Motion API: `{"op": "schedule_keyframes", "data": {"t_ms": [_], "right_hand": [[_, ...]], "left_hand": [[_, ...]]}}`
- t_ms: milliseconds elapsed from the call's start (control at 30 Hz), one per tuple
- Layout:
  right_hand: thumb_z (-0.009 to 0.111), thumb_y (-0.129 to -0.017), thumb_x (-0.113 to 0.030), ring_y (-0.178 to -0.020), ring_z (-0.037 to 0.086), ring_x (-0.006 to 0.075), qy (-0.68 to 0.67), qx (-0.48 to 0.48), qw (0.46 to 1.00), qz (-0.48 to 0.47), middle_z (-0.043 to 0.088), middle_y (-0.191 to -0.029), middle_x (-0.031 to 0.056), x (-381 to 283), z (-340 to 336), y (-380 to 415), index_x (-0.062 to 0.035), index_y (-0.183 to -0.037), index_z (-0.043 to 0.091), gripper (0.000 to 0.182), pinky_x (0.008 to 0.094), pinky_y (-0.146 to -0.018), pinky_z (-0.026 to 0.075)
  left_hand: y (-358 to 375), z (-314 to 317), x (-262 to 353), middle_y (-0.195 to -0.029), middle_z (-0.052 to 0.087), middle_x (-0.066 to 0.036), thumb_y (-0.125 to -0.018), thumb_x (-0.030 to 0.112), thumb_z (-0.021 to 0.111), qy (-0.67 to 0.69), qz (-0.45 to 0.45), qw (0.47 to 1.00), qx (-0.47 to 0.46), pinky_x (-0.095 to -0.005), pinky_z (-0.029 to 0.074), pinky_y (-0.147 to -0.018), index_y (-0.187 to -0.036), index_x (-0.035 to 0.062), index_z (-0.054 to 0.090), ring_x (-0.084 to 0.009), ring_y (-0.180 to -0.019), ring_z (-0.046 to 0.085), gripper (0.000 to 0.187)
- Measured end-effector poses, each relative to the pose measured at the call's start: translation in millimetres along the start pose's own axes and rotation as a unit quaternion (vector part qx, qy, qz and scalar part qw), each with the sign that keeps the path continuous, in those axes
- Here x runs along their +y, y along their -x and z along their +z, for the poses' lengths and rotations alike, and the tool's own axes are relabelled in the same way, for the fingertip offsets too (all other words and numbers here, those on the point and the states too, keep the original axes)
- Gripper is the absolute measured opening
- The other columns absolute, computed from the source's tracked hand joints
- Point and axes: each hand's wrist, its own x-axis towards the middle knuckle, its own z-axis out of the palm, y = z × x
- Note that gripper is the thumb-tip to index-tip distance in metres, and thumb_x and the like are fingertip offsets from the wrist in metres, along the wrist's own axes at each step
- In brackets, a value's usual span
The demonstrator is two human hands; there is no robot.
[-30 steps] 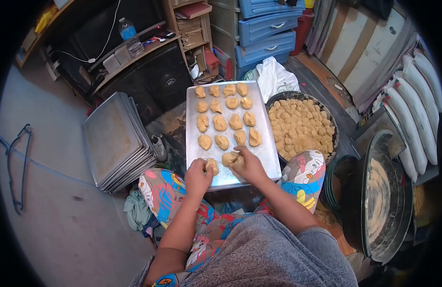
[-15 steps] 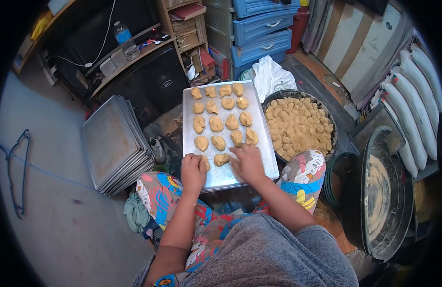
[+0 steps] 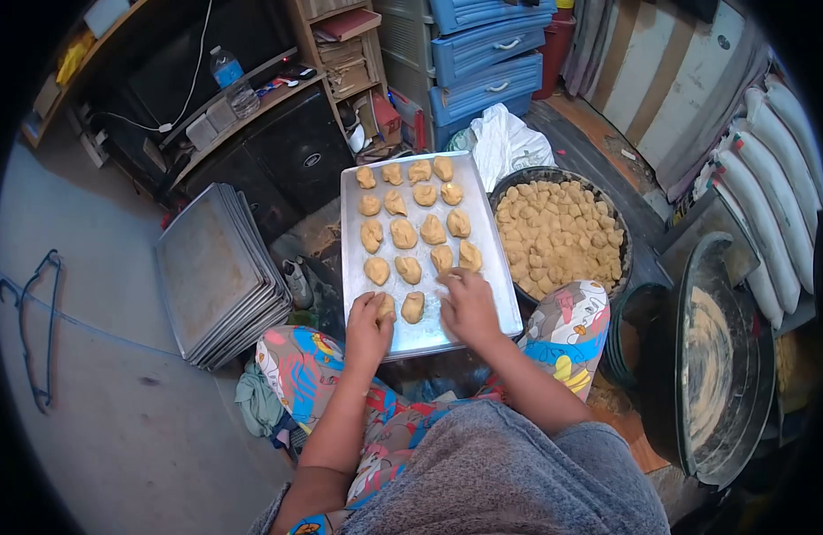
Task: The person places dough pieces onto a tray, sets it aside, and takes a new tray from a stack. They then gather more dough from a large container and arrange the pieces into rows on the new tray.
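A metal baking tray (image 3: 420,337) rests over my lap, with lumps of tan dough (image 3: 403,234) set out on it in rows. My left hand (image 3: 369,330) is closed around a dough lump (image 3: 386,308) at the tray's near left. A single dough lump (image 3: 412,308) lies between my two hands, touched by neither. Over the near right part of the tray, my right hand (image 3: 470,306) has its fingers curled down, just below two other lumps. What those fingers hold, if anything, is hidden.
A round black basin (image 3: 622,259) full of dough pieces stands right of the tray. Stacked trays (image 3: 217,272) lean at left. Further right are a large dark basin (image 3: 697,374) on its side and piled white sacks (image 3: 768,223). Blue drawers (image 3: 487,85) stand behind.
My right hand has shifted slightly right and down, away from the dough lump in the middle of the near row. That lump now looks turned more upright. My left hand stays at its lump.
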Motion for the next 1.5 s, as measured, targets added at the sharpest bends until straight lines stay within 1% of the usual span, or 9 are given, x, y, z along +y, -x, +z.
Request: {"op": "schedule_keyframes", "data": {"t_ms": [67,467,533,667,867,967,1033,1333,1500], "right_hand": [[0.064,-0.074,-0.009,-0.098,0.053,0.0329,-0.031,-0.067,0.988,0.132,0.055,-0.104,0.0144,13.0,-7.0,6.5,-0.0057,-0.103,0.063,0.029,0.0424,-0.086,0.043],[0.071,-0.077,-0.02,-0.085,0.059,0.035,-0.071,-0.113,0.98,0.145,0.057,-0.091,0.0153,10.2,-4.1,3.8,-0.0044,-0.095,0.062,0.026,0.04,-0.073,0.049],[0.066,-0.08,-0.023,-0.084,0.058,0.0351,-0.061,-0.028,0.997,0.045,0.058,-0.088,0.0137,15.0,-7.6,-2.2,-0.0049,-0.095,0.062,0.024,0.0416,-0.072,0.048],[0.066,-0.081,-0.022,-0.079,0.06,0.0341,-0.131,0.061,0.973,0.182,0.061,-0.09,0.0163,44.1,-36.1,-33.6,-0.0039,-0.096,0.063,0.024,0.04,-0.071,0.048],[0.06,-0.078,-0.02,-0.099,0.061,0.0326,0.032,-0.04,0.911,0.408,0.061,-0.112,0.0204,254.9,5.7,-31.3,-0.0068,-0.108,0.064,0.033,0.0404,-0.085,0.048],[0.06,-0.078,-0.024,-0.118,0.048,0.0404,0.23,-0.191,0.912,0.28,0.049,-0.13,0.0223,372.4,101.7,42.6,-0.0108,-0.123,0.056,0.047,0.0415,-0.101,0.038],[0.059,-0.079,-0.019,-0.114,0.049,0.0432,0.13,-0.13,0.875,0.448,0.046,-0.132,0.0233,289.2,81.8,28.0,-0.0086,-0.122,0.055,0.045,0.0436,-0.097,0.041],[0.058,-0.08,-0.013,-0.098,0.058,0.04,0.078,-0.053,0.869,0.486,0.059,-0.108,0.0235,295.7,75.1,21.0,-0.002,-0.104,0.063,0.027,0.0452,-0.083,0.048],[0.061,-0.083,-0.014,-0.094,0.061,0.0322,-0.093,0.205,0.946,0.231,0.061,-0.107,0.0212,217.4,-5.8,-48.7,0.0012,-0.102,0.064,0.025,0.0395,-0.082,0.047]], "left_hand": [[0.6,-0.8,3.3,-0.118,0.054,-0.019,-0.077,0.01,0.065,-0.009,0.003,1.0,0.0,-0.0369,0.045,-0.092,-0.115,-0.0003,0.058,-0.0343,-0.106,0.055,0.04],[-1.8,11.1,22.3,-0.12,0.053,-0.017,-0.078,0.015,0.066,-0.145,0.123,0.978,-0.084,-0.0476,0.031,-0.101,-0.112,0.0033,0.062,-0.0343,-0.117,0.046,0.037],[-7.3,18.1,36.7,-0.122,0.052,-0.017,-0.079,0.017,0.065,-0.13,0.12,0.981,-0.081,-0.0482,0.029,-0.101,-0.113,0.0038,0.061,-0.0347,-0.118,0.045,0.037],[-29.6,48.4,72.3,-0.126,0.051,-0.017,-0.081,0.023,0.063,-0.053,0.178,0.978,-0.097,-0.0494,0.027,-0.103,-0.118,0.0049,0.058,-0.036,-0.124,0.041,0.041],[-52.4,119.3,106.1,-0.136,0.045,-0.016,-0.083,0.035,0.059,-0.192,0.267,0.921,-0.206,-0.0548,0.021,-0.107,-0.127,0.0076,0.052,-0.0356,-0.133,0.031,0.052],[-51.1,125.5,124.3,-0.138,0.043,-0.016,-0.083,0.039,0.059,-0.161,0.261,0.905,-0.296,-0.0578,0.017,-0.108,-0.128,0.006,0.052,-0.0345,-0.135,0.029,0.056],[-43.8,123.7,126.2,-0.137,0.043,-0.016,-0.084,0.038,0.059,-0.158,0.274,0.899,-0.304,-0.0576,0.018,-0.108,-0.127,0.0046,0.051,-0.0343,-0.135,0.028,0.055],[-21.1,73.2,94.5,-0.133,0.046,-0.017,-0.088,0.033,0.056,-0.12,0.205,0.935,-0.265,-0.0552,0.02,-0.108,-0.125,0.0052,0.052,-0.0338,-0.131,0.036,0.046],[-11.1,62.0,65.6,-0.128,0.051,-0.017,-0.086,0.022,0.058,-0.137,0.192,0.947,-0.217,-0.0505,0.027,-0.107,-0.117,0.0036,0.057,-0.0344,-0.127,0.04,0.036]]}}
